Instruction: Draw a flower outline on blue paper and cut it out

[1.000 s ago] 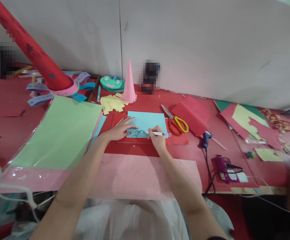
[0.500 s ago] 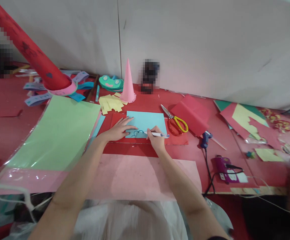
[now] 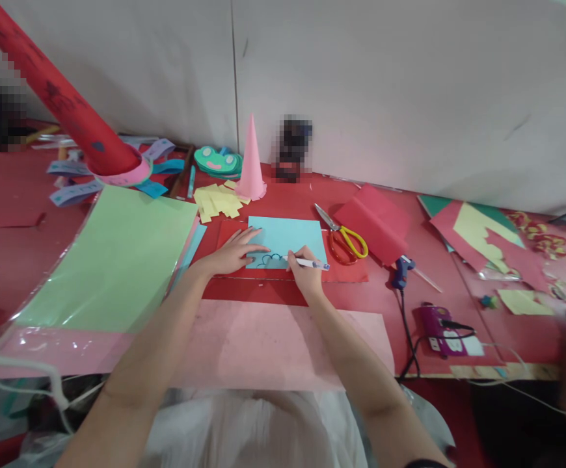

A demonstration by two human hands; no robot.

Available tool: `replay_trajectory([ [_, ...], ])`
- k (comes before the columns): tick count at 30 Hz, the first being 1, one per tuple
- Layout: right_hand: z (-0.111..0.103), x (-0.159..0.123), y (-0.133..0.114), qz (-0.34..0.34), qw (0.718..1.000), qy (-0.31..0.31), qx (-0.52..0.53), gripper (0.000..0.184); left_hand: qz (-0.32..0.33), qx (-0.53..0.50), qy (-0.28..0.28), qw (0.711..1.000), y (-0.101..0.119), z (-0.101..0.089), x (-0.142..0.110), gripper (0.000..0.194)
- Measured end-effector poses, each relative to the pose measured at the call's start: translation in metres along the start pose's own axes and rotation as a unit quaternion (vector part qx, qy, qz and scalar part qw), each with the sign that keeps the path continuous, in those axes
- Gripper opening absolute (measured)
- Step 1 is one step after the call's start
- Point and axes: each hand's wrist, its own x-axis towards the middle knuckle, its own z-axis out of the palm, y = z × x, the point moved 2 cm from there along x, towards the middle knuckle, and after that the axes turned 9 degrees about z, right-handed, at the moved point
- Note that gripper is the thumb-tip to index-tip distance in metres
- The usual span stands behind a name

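Note:
A light blue sheet of paper lies on red paper in front of me. Dark scalloped pen lines run along its lower left part. My left hand rests flat with fingers spread across the sheet's left edge. In my right hand is a white marker, gripped between thumb and fingers, its tip at the right end of the curved line. Yellow-handled scissors lie just right of the blue sheet.
A pink paper cone stands behind, beside yellow paper strips and a green frog cutout. Green sheets in plastic lie left. To the right are a glue gun with a cord and a purple power box.
Hardly anything differs. My right hand and the marker have shifted very slightly at the end of the curved line; my left hand stays in place on the sheet.

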Motion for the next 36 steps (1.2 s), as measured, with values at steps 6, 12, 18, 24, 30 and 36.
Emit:
replay_trajectory([
  [6,-0.0002,0.0006,0.0006,0.005,1.0,0.004,0.018,0.032,0.002,0.001,0.009,1.0,-0.0008,0.0009,-0.0002,0.038],
  [12,-0.0004,0.001,0.0028,0.003,1.0,-0.001,0.017,0.032,0.0,0.005,-0.001,1.0,0.0011,-0.0006,0.0003,0.041],
  [18,-0.0004,0.0002,0.0013,-0.008,1.0,0.001,-0.002,0.032,0.001,0.008,0.005,1.0,0.0006,0.0,0.0001,0.039],
  [24,-0.001,0.0011,0.0012,-0.004,1.0,0.001,0.016,0.033,0.002,0.007,0.004,1.0,0.0004,0.0,0.0003,0.039],
  [30,-0.0007,0.002,0.0029,-0.004,1.0,-0.006,0.027,0.032,-0.004,0.011,0.001,1.0,0.0007,0.0003,0.0003,0.042],
  [36,-0.0006,0.0029,0.005,-0.005,1.0,0.002,0.025,0.033,0.002,0.005,0.001,1.0,-0.0002,0.0011,0.0006,0.039],
])
